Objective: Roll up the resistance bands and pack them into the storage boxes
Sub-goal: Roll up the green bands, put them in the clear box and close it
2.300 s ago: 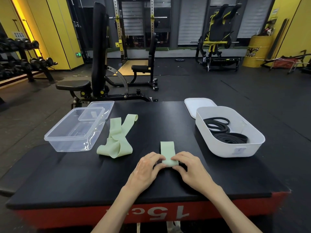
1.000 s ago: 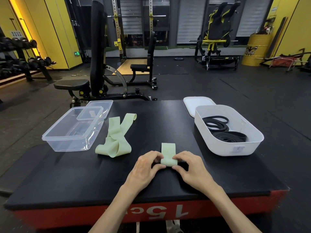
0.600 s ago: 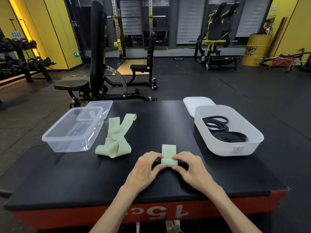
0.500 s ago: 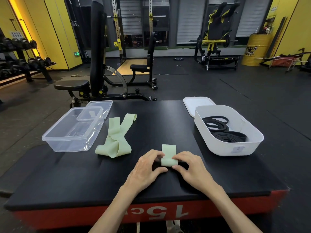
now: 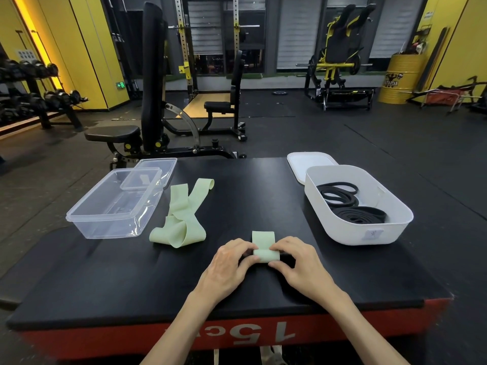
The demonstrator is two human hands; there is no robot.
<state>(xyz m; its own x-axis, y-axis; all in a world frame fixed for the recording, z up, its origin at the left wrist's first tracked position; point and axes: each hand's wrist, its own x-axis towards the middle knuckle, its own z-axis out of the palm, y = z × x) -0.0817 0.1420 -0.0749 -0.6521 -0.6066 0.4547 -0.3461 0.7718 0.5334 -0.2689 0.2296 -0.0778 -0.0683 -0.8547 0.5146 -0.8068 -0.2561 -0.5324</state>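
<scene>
We're mid-roll on one green band (image 5: 264, 246). It lies on the bench (image 5: 105, 280) near the front edge, btw the two boxes, w/ its near end turned into a small roll. Left grip (image 5: 229, 264) pinches the roll's left end, thumb and fingers curled on it. Right grip (image 5: 297, 264) pinches the right end the same way. Only a short flat tail runs away from us, so this roll looks nearly done. How tight it is we can't tell under the fingers.

Done, by our read: black bands (image 5: 353, 209) sit coiled in the white box (image 5: 369, 233), right side, w/ the white lid (image 5: 308, 162) lying behind it.

Left to do:
- Finish this roll and pack it, prob. into the clear box (image 5: 87, 222) on the left; no band shows in it yet.
- Roll and pack the loose band (image 5: 181, 219), which lies twisted just beside that box.

Approx. halfway.
</scene>
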